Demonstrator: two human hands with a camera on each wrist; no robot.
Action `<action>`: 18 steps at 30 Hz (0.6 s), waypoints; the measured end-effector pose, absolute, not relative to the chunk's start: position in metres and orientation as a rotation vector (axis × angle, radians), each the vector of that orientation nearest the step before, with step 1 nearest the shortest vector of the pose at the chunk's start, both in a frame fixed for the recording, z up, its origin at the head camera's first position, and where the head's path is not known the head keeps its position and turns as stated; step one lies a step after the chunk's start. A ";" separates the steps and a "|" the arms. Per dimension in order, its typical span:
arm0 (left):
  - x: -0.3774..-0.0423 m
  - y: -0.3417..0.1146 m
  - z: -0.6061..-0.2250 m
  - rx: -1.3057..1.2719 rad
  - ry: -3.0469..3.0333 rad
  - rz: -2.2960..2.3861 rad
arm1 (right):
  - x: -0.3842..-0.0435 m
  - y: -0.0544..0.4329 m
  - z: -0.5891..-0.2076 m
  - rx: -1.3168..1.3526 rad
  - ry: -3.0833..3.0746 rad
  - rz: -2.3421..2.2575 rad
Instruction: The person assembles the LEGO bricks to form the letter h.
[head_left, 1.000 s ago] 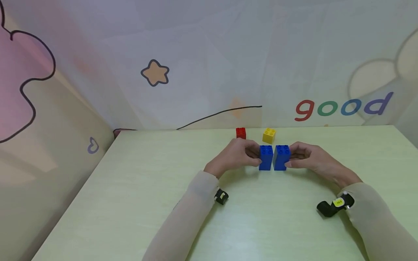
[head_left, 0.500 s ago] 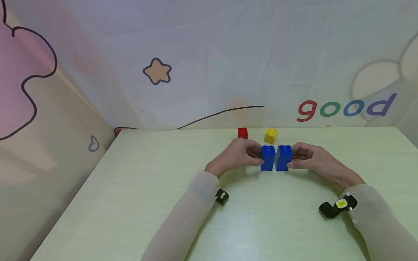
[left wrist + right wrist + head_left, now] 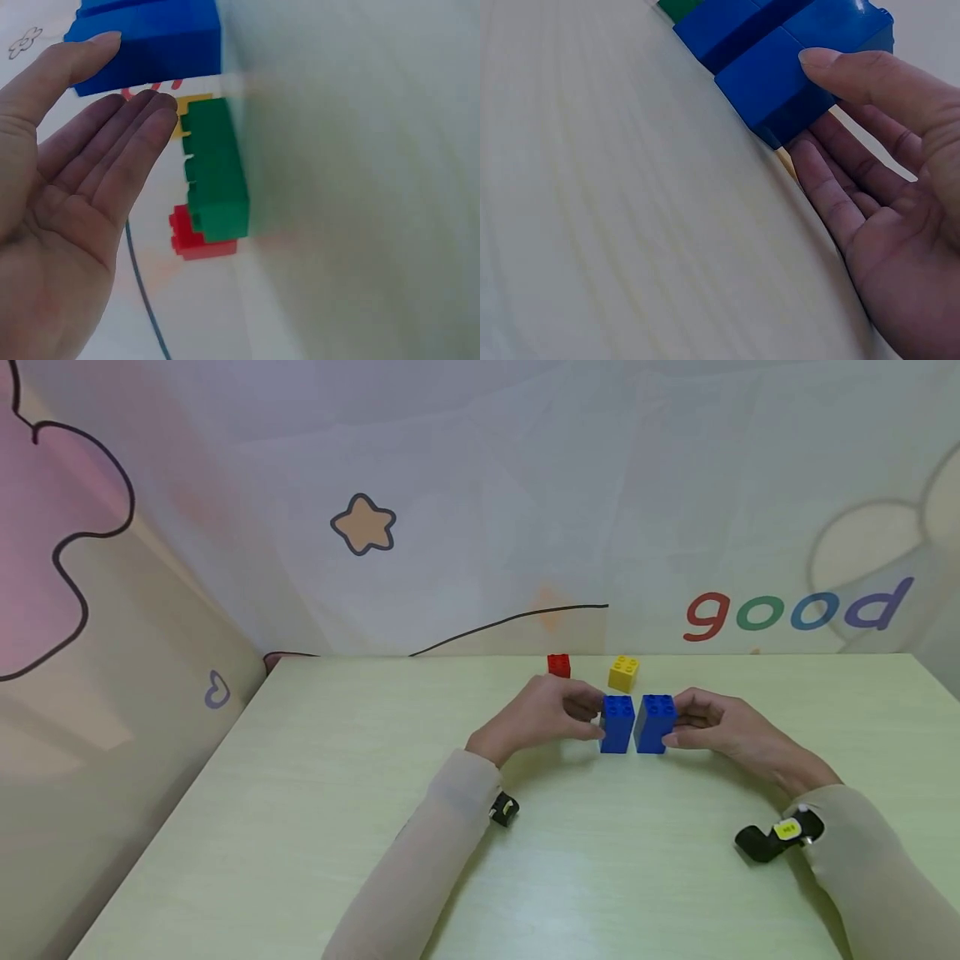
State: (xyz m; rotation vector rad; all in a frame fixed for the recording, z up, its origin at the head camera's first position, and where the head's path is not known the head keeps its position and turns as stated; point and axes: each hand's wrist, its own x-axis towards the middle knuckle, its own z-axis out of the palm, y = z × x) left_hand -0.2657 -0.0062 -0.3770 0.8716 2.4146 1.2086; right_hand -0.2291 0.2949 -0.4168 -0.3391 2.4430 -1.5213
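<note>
**Two Blue Blocks Standing Side by Side, One Hand at Each Outer Face**

The left blue block [image 3: 617, 727] and the right blue block [image 3: 656, 727] stand upright on the table [image 3: 262, 827], studs up, with a narrow gap between them.

The left hand [image 3: 538, 716] is at 9 o'clock from the left blue block. Its thumb and fingers are spread wide, and the fingers are extended; the thumb tip is at the block's near edge. Whether it makes contact cannot be told.

The right hand [image 3: 731, 731] is at 3 o'clock from the right blue block. It holds that block in a pinch, thumb on the near face; the fingertips are hidden behind the block.

Relative to the blue pair in the head view, the red block [image 3: 558, 665] is at 10 o'clock, partly covered by the left hand. The yellow block [image 3: 623, 673] is just short of 12 o'clock.

The left wrist view also shows a long green block [image 3: 217, 172] at 3 o'clock from the left hand, partly overlapping the red block.

A backdrop [image 3: 487, 527] borders the table's 12 o'clock edge. It carries a star [image 3: 363, 525] at 10 o'clock and the lettering "good" [image 3: 747, 613] at 2 o'clock.
</note>
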 end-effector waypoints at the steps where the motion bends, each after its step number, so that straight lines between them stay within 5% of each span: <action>1: -0.266 -0.008 -0.376 0.872 2.417 1.215 | -0.229 0.295 -0.417 -0.338 2.445 -1.521; 18: -0.281 -0.055 -0.377 0.745 2.502 1.212 | -0.230 0.297 -0.420 -0.374 2.414 -1.561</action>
